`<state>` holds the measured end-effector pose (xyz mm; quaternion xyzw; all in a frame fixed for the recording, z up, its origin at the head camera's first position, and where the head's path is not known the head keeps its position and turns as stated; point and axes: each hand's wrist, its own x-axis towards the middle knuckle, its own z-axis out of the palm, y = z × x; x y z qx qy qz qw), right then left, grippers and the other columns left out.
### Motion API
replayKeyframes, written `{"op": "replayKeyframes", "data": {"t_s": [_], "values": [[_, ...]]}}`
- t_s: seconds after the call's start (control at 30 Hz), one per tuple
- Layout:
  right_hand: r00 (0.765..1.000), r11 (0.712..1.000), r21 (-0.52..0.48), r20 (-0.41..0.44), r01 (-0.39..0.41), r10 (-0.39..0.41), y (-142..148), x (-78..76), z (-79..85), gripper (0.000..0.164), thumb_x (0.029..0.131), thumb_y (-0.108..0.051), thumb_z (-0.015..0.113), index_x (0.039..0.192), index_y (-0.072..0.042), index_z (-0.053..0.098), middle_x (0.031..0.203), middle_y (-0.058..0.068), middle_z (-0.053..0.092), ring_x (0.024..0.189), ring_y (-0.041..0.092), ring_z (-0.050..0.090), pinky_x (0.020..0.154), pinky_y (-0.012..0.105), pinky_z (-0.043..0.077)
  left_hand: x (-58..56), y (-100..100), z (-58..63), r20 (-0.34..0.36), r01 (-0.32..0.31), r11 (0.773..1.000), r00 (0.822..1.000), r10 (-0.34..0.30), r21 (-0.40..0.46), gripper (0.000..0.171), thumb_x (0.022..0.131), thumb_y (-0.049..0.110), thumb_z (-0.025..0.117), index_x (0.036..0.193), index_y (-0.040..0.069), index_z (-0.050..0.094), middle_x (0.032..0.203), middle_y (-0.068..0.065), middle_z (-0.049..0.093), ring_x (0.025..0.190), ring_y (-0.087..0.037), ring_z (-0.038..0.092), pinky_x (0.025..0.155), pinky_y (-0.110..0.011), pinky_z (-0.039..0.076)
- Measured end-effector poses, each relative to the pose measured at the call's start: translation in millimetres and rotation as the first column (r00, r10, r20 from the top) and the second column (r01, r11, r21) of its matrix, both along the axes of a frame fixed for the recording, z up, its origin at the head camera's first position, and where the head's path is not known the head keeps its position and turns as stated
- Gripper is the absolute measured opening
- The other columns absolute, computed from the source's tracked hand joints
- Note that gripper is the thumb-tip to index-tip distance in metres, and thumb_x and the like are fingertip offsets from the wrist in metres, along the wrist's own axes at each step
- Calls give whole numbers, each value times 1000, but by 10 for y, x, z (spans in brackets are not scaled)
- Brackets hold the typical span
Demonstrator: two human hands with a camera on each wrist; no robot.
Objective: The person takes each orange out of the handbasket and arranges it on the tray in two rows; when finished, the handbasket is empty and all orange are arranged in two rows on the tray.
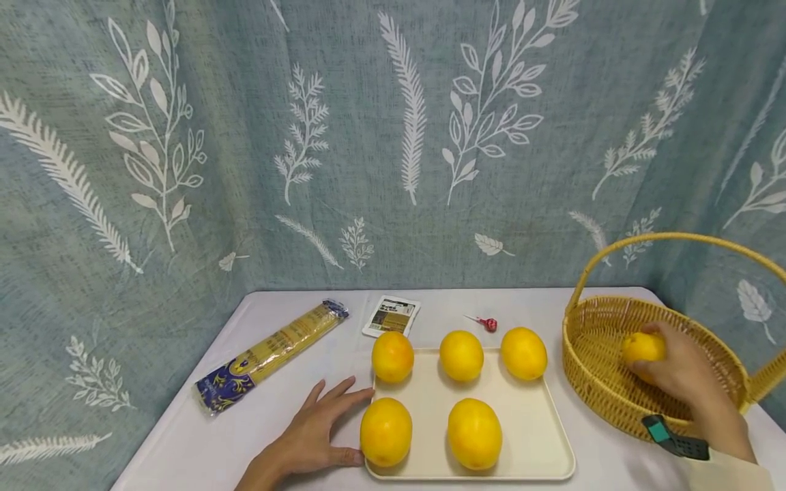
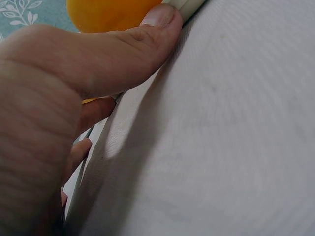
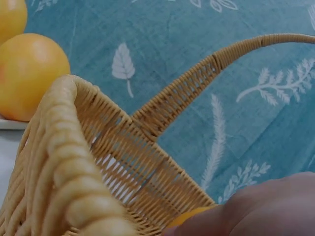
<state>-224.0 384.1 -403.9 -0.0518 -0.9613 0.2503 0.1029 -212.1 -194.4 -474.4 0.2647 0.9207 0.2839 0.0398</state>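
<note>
My right hand (image 1: 684, 365) is down inside a wicker basket (image 1: 583, 382) at the right, gripping an orange (image 1: 641, 348) with fingers and thumb around it. In the right wrist view only a sliver of that orange (image 3: 192, 215) shows beside the hand. My left hand (image 1: 310, 433) lies spread at the left side of a cream tray (image 1: 528, 436), its thumb and a fingertip at the rim. Several oranges sit on the tray, among them a front left orange (image 1: 386, 432), close to the left thumb, and a front middle orange (image 1: 475, 434).
A long pack of dry noodles (image 1: 270, 358) lies at the left. Behind the tray are a small white sachet (image 1: 391, 316) and a red lollipop (image 1: 489, 324). The basket's tall handle (image 1: 681, 237) arches over its opening. A patterned curtain (image 1: 368, 136) hangs behind the table.
</note>
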Motion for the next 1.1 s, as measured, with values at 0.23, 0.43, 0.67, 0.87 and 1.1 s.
{"op": "replayKeyframes", "data": {"t_s": [0.23, 0.43, 0.67, 0.87, 1.1], "values": [[999, 996, -78, 41, 34, -30, -29, 83, 101, 72, 94, -29, 72, 144, 9, 36, 132, 43, 42, 101, 55, 50, 71, 57, 51, 5, -9, -13, -10, 17, 1000, 1000, -17, 8, 96, 66, 69, 80, 149, 30, 51, 155, -5, 50, 150, -38, 32, 123, -68, 3], [997, 986, -161, -53, 41, -50, -182, 152, 198, 76, 99, -38, 66, 147, 11, 35, 132, 41, 44, 100, 51, 52, 65, 43, 54, 13, -13, -21, -16, 19, 1000, 1000, -18, 7, 96, 65, 70, 80, 148, 30, 51, 154, -5, 50, 149, -38, 33, 123, -68, 4], [989, 972, -225, -144, -62, 29, -389, 224, 333, 70, 100, -37, 65, 144, 9, 37, 132, 35, 47, 93, 28, 58, 55, 28, 52, 14, -24, -10, -3, 11, 1000, 1000, -11, 3, 96, 66, 70, 80, 148, 30, 51, 155, -5, 49, 150, -38, 32, 123, -68, 4], [967, 899, -372, -191, -231, 169, -554, 237, 365, 57, 101, -23, 66, 141, 6, 37, 135, 31, 48, 87, -8, 59, 61, 30, 61, 21, -32, -11, 7, -4, 1000, 1000, 4, -7, 96, 66, 71, 79, 148, 30, 51, 155, -5, 49, 150, -38, 32, 123, -68, 4], [954, 814, -501, -102, -293, 281, -738, 222, 396, 54, 103, -23, 62, 142, 1, 35, 137, 26, 45, 90, 8, 66, 63, 41, 64, 9, -18, -19, -1, 3, 1000, 1000, -3, -6, 96, 66, 71, 79, 148, 30, 51, 155, -5, 49, 149, -38, 32, 123, -69, 4]]}}
